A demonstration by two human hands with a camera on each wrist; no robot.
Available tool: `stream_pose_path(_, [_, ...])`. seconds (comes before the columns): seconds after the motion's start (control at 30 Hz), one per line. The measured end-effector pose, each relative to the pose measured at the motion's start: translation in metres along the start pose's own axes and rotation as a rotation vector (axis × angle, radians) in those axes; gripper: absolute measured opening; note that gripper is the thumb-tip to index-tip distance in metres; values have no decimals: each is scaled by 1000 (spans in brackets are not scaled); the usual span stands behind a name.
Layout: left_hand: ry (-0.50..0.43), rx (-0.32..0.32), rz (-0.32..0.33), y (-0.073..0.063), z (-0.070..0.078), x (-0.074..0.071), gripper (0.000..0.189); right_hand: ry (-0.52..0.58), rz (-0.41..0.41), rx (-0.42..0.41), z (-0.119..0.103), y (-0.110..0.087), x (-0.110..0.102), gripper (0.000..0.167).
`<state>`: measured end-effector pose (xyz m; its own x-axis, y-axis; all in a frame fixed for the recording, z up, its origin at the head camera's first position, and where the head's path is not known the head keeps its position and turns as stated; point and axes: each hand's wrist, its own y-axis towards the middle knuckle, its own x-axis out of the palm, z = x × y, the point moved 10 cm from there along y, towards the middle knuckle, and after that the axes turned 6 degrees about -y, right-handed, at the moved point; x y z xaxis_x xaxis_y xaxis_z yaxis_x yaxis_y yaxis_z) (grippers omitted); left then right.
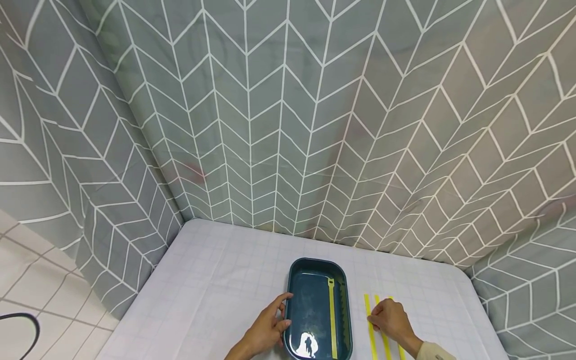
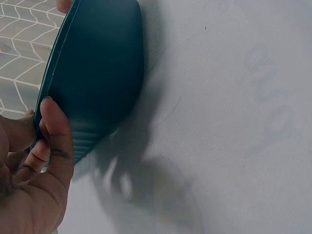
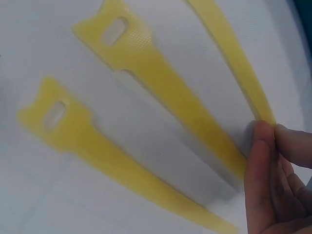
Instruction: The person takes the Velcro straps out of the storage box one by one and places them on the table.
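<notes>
A dark teal tray (image 1: 310, 300) stands on the white table, with one yellow cable strap (image 1: 332, 315) lying lengthwise inside along its right side. My left hand (image 1: 265, 327) grips the tray's left rim, thumb and fingers on either side of the edge. To the right of the tray, my right hand (image 1: 393, 320) pinches the nearest yellow cable strap (image 3: 234, 58) between thumb and fingers. Two more straps lie beside it: a middle strap (image 3: 180, 102) and an outer strap (image 3: 131, 170), each with a slotted head. The hand hides part of the straps in the head view.
A white cloth (image 1: 216, 290) covers the table. Grey curtains (image 1: 279, 125) with white zigzag lines hang behind and on both sides. At the lower left, a black cable (image 1: 36, 325) curves over a tiled floor (image 1: 54, 300).
</notes>
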<state>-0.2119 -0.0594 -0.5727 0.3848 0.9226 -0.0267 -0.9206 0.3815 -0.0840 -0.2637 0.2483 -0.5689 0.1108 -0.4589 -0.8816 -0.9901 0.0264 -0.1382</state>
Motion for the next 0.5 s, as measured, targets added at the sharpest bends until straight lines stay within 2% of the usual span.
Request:
stream_pose_path(0.27, [-8, 1, 6, -2, 2, 0, 60, -29, -10, 13, 0, 1, -3, 14])
stream_pose_path(0.5, [-9, 16, 5, -2, 4, 0, 59, -35, 30, -19, -9, 8, -17, 17])
